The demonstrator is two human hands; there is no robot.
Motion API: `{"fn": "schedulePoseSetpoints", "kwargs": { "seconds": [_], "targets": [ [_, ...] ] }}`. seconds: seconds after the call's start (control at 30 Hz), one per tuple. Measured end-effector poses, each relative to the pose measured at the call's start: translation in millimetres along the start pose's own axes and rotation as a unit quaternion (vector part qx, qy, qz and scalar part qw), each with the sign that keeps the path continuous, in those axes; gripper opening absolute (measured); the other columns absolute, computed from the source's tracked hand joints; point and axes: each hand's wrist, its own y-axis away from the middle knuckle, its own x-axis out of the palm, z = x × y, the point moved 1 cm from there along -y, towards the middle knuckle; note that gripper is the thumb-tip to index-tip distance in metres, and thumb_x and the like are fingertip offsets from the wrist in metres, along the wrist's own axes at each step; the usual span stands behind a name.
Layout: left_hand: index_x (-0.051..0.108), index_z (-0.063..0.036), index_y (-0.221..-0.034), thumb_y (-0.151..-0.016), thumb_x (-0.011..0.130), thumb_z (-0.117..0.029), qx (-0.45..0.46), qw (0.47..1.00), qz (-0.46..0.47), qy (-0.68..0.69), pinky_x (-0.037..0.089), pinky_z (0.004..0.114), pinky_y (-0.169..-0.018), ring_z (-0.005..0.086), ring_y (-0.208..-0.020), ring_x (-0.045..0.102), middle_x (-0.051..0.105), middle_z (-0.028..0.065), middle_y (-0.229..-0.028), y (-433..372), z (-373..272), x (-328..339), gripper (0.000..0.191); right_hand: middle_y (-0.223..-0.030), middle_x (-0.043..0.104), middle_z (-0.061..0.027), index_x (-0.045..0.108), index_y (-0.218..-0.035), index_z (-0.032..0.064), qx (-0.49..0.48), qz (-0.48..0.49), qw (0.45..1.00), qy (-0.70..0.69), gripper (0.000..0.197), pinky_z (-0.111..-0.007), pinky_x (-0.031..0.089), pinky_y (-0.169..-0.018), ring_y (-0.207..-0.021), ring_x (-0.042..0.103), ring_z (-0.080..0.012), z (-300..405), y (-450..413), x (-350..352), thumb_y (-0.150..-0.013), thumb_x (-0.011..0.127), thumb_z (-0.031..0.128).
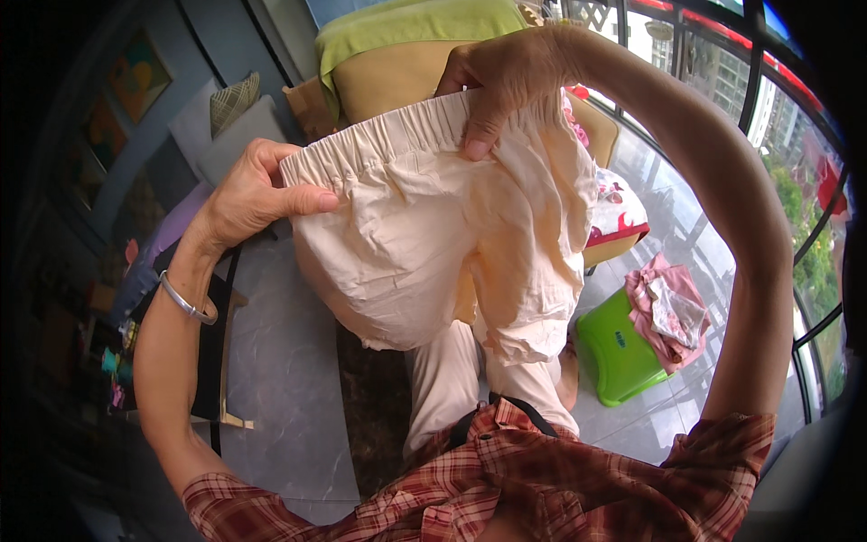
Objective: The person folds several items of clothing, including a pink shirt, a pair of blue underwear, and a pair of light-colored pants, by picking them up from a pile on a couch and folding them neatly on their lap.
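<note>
A pair of cream shorts [399, 251] with a gathered elastic waistband hangs in front of me, its waistband uppermost and tilted up to the right. My left hand [261, 196] pinches the left end of the waistband, thumb on the near side. Further along, my right hand [504, 88] grips the waistband from above, its thumb pressed on the cloth below the gathers. The two legs of the shorts fall loosely, creased, with gathered hems. They partly hide my own legs behind them.
A green plastic stool [609, 352] on the tiled floor at right bears folded pink clothing [667, 315]. Ahead stands a tan padded seat [386, 74] draped with a green towel [420, 24]. Large windows [718, 74] line the right side; a grey chair [237, 135] is at left.
</note>
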Motion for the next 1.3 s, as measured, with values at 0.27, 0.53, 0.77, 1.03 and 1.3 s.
{"fn": "schedulePoseSetpoints", "kwargs": {
  "seconds": [0.27,0.53,0.77,1.03,1.3],
  "targets": [
    [0.066,0.0036,-0.096,-0.072,0.073,-0.003,-0.039,0.999,0.025,-0.012,0.049,0.022,-0.075,0.0069,-0.078,0.060,0.068,0.0043,-0.089,5,-17,1,0.026,-0.080,0.068,-0.0044,0.067,-0.094,-0.0018,-0.023,0.019,0.999,-0.020,0.041,-0.027,0.050,-0.071,-0.074,0.062,-0.0121,-29,1,3,-0.062,0.083,0.017],
    [0.061,0.0012,-0.092,-0.074,0.069,-0.001,-0.005,0.997,0.028,-0.075,0.045,0.020,-0.070,0.0040,-0.076,0.055,0.061,-0.0016,-0.083,4,-22,2,0.020,-0.085,0.068,-0.0059,0.065,-0.099,-0.0035,-0.003,-0.028,0.999,-0.024,0.047,-0.027,0.051,-0.072,-0.076,0.063,-0.0126,-35,7,13,-0.061,0.083,0.017],
    [0.056,-0.0017,-0.095,-0.071,0.070,-0.002,-0.005,0.990,0.014,-0.142,0.043,0.020,-0.072,0.0034,-0.077,0.052,0.057,-0.0031,-0.083,9,-15,-7,0.027,-0.086,0.068,-0.0078,0.064,-0.102,-0.0043,-0.036,-0.014,0.999,-0.036,0.045,-0.027,0.051,-0.073,-0.078,0.064,-0.0136,-29,0,17,-0.065,0.080,0.015],
    [0.046,0.0019,-0.123,-0.068,0.079,-0.015,-0.052,0.988,0.121,-0.079,0.043,0.025,-0.088,0.0110,-0.099,0.054,0.058,0.0053,-0.108,11,-11,9,0.066,-0.086,0.068,-0.0081,0.064,-0.103,-0.0037,-0.055,-0.013,0.998,-0.028,0.041,-0.027,0.051,-0.074,-0.079,0.063,-0.0142,-21,-8,25,-0.068,0.078,0.014],
    [0.053,-0.0004,-0.121,-0.062,0.079,-0.048,-0.087,0.968,0.117,-0.202,0.043,0.032,-0.089,0.0169,-0.102,0.056,0.062,0.0086,-0.107,-4,-17,18,0.080,-0.092,0.067,-0.0107,0.062,-0.107,-0.0036,-0.038,-0.031,0.999,-0.006,0.043,-0.029,0.051,-0.078,-0.086,0.063,-0.0165,-10,-20,32,-0.070,0.077,0.012]
  ]
}}
